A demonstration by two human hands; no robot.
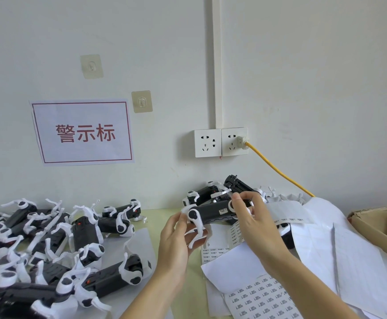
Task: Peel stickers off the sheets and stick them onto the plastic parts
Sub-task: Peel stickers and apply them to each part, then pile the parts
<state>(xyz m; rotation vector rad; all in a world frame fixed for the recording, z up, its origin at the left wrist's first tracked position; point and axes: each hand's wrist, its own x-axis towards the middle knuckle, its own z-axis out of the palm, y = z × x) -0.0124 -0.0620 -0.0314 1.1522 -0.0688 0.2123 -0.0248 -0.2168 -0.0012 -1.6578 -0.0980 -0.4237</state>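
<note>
Wall (pixel 303 77) fills upper frame above my table (pixel 165 217); parts pile (pixel 49 245) lower left; my left hand (pixel 176 240) and right hand (pixel 254 217) grip one part (pixel 213 214).

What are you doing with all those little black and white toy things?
A person is putting stickers on plastic parts. The left hand holds one black-and-white part up over the table, and the right hand grips its other end, fingers by a small label already on its side. A pile of similar parts lies to the left; sticker sheets lie underneath.
</note>
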